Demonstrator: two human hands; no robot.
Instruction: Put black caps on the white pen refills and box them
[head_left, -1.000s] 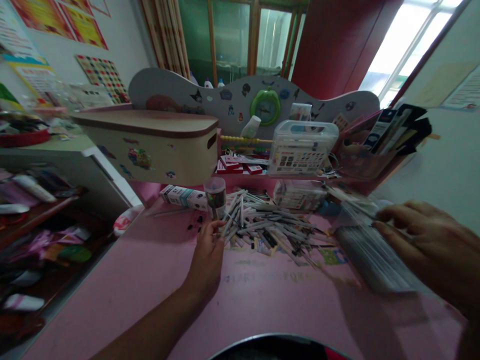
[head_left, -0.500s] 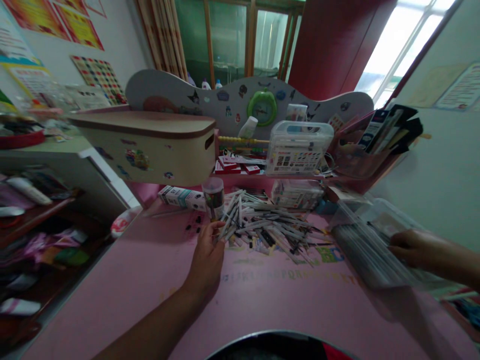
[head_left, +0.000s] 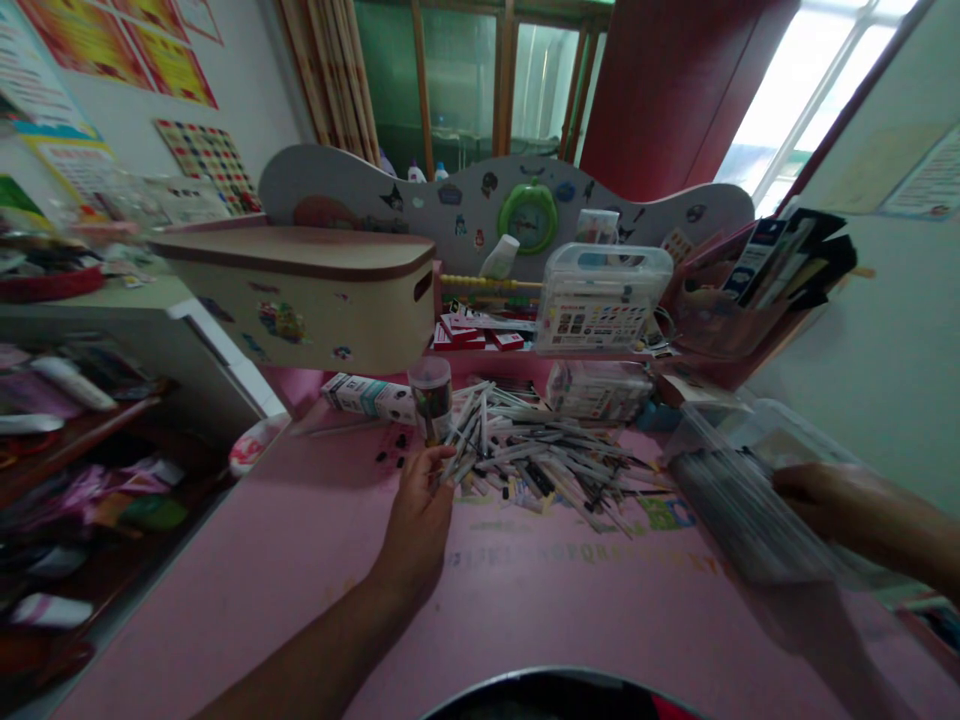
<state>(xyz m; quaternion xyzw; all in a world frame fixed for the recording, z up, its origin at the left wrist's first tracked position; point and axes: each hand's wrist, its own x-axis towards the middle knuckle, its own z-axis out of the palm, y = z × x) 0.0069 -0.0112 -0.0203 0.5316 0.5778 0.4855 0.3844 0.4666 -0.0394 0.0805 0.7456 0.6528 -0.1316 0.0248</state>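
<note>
My left hand (head_left: 421, 505) is at the left edge of a heap of slim grey and white pens (head_left: 551, 450). Its thumb and fingers are closed around a pen end there, partly hidden by the fingers. Over on the right, my right hand (head_left: 814, 500) reaches into a clear plastic box (head_left: 757, 520) that stands tilted on the table and has dark, slender items along its near side. Motion blur and the box hide the fingertips of that hand. Just behind my left hand stands a clear cup (head_left: 430, 390) with something dark inside.
The pink table (head_left: 300, 580) carries printed letters. Behind the heap lie a long printed carton (head_left: 367, 397) and a clear case (head_left: 600, 390). Above, a shelf holds a lidded cream bin (head_left: 322, 300), a handled clear case (head_left: 604, 300) and a pen holder (head_left: 735, 310). A dark round edge (head_left: 555, 695) is nearest me.
The view has shifted slightly. My left hand stays at the pen heap, and my right hand remains at the clear box, more blurred now.
</note>
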